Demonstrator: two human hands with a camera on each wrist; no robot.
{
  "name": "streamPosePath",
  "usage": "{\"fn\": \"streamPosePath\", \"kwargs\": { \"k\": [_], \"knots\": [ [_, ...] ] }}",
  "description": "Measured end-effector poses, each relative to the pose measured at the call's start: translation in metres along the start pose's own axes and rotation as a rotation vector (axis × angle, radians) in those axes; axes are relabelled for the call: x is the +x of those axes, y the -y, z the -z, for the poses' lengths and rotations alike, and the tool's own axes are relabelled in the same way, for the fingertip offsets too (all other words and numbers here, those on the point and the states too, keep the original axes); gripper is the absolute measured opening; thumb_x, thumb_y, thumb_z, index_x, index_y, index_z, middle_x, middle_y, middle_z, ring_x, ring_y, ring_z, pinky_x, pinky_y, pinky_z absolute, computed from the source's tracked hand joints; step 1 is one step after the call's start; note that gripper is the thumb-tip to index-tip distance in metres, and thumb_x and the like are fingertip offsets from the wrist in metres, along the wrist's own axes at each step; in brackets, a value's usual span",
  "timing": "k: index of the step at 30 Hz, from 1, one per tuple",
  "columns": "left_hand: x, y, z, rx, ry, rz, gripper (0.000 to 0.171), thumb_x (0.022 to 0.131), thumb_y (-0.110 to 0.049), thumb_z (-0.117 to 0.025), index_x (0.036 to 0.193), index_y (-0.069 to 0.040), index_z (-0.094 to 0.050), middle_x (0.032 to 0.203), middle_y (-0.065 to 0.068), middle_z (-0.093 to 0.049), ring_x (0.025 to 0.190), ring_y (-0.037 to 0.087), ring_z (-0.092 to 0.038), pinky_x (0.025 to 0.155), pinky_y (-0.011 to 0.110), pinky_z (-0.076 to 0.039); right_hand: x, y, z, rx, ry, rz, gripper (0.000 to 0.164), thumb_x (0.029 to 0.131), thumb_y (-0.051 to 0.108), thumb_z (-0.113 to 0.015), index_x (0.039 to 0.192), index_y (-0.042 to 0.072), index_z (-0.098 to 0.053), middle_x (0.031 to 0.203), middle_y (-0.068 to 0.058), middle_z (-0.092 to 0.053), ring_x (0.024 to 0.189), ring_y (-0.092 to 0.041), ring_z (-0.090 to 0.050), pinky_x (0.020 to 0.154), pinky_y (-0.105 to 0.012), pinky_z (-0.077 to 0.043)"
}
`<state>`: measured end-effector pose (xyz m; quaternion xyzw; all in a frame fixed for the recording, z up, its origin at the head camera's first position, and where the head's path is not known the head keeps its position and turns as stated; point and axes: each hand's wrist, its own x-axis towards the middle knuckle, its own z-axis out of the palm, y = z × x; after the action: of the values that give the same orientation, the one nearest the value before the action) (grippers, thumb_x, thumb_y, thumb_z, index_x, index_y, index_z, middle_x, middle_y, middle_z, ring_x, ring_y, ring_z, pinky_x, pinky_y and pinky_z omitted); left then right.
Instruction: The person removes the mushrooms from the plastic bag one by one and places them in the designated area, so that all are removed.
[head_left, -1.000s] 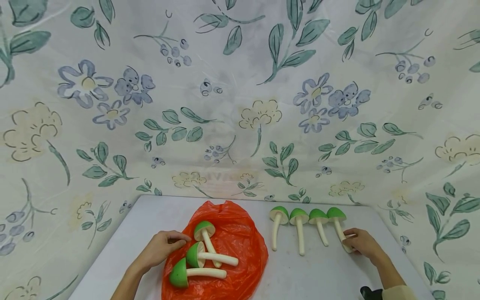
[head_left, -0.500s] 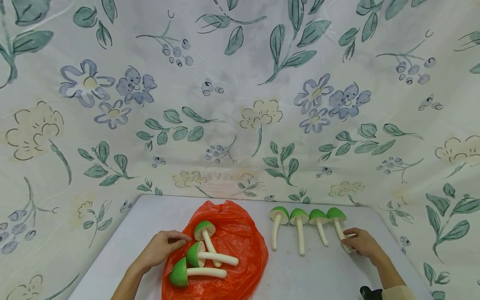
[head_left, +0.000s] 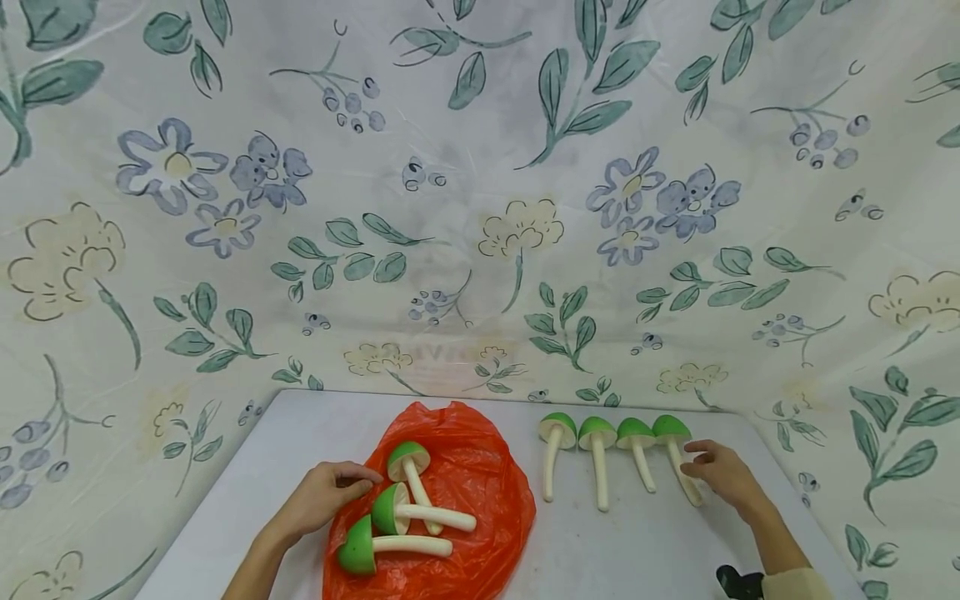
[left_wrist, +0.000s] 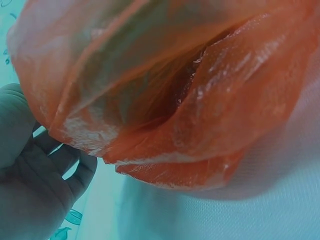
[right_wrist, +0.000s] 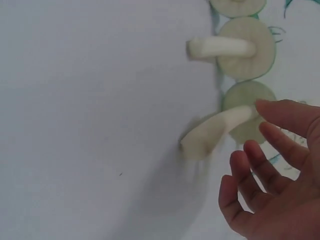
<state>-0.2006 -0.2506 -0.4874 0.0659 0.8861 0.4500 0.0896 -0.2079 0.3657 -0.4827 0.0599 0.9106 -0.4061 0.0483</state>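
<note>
Three toy mushrooms with green caps and white stems, one of them this lowest mushroom (head_left: 412, 546), lie on a red plastic bag (head_left: 495, 492). At the bag's left edge my left hand (head_left: 322, 498) pinches the plastic; in the left wrist view the bag (left_wrist: 200, 125) hides its fingertips. Several more mushrooms stand in a row at right, caps away from me. My right hand (head_left: 723, 475) hovers beside the rightmost mushroom (head_left: 672, 427), its fingers loosely spread. In the right wrist view the thumb overlaps that mushroom's stem (right_wrist: 212, 132) near the cap.
The white table (head_left: 600, 554) carries everything. A floral-print sheet (head_left: 480, 183) hangs behind it and along both sides. A dark object (head_left: 738, 583) sits at my right wrist, by the beige sleeve (head_left: 797, 585).
My right hand has let go of the rightmost mushroom's stem and moved up along it toward the cap. The left hand, the bag and the mushrooms look the same.
</note>
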Motion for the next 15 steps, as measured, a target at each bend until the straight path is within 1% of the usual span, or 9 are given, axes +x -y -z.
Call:
{"fn": "streamPosePath", "kwargs": {
  "k": [4, 8, 11, 15],
  "knots": [
    [0.0, 0.0, 0.0, 0.001, 0.001, -0.01, 0.015, 0.096, -0.018, -0.068, 0.107, -0.014, -0.078, 0.111, 0.003, -0.073, 0.105, 0.02, -0.064, 0.087, 0.038, -0.055, 0.002, 0.013, -0.001, -0.018, 0.002, 0.044, 0.051, 0.096, 0.021, -0.067, 0.135, -0.008, -0.052, 0.11, -0.017, -0.059, 0.094, -0.026, -0.055, 0.074, -0.036, -0.045],
    [0.001, 0.0, 0.0, -0.005, 0.007, -0.021, 0.015, 0.096, -0.019, -0.068, 0.107, -0.016, -0.078, 0.112, 0.003, -0.073, 0.106, 0.021, -0.065, 0.089, 0.041, -0.055, 0.003, 0.029, -0.004, -0.026, -0.002, 0.084, 0.048, 0.095, 0.02, -0.068, 0.133, -0.007, -0.054, 0.108, -0.016, -0.06, 0.094, -0.026, -0.056, 0.074, -0.035, -0.045],
    [0.001, -0.001, 0.0, -0.007, 0.013, -0.026, 0.016, 0.097, -0.02, -0.067, 0.107, -0.016, -0.078, 0.112, 0.003, -0.073, 0.106, 0.021, -0.065, 0.09, 0.042, -0.054, 0.004, 0.043, -0.009, -0.027, -0.001, 0.105, 0.047, 0.094, 0.019, -0.069, 0.132, -0.005, -0.055, 0.109, -0.015, -0.061, 0.094, -0.026, -0.056, 0.073, -0.035, -0.045],
    [0.0, -0.002, 0.0, -0.007, 0.023, -0.029, 0.016, 0.096, -0.021, -0.068, 0.108, -0.015, -0.078, 0.112, 0.003, -0.073, 0.106, 0.02, -0.065, 0.089, 0.04, -0.054, 0.005, 0.066, -0.018, -0.021, 0.022, 0.134, 0.045, 0.094, 0.02, -0.069, 0.131, -0.002, -0.058, 0.109, -0.014, -0.061, 0.093, -0.026, -0.057, 0.073, -0.034, -0.046]
  ]
}}
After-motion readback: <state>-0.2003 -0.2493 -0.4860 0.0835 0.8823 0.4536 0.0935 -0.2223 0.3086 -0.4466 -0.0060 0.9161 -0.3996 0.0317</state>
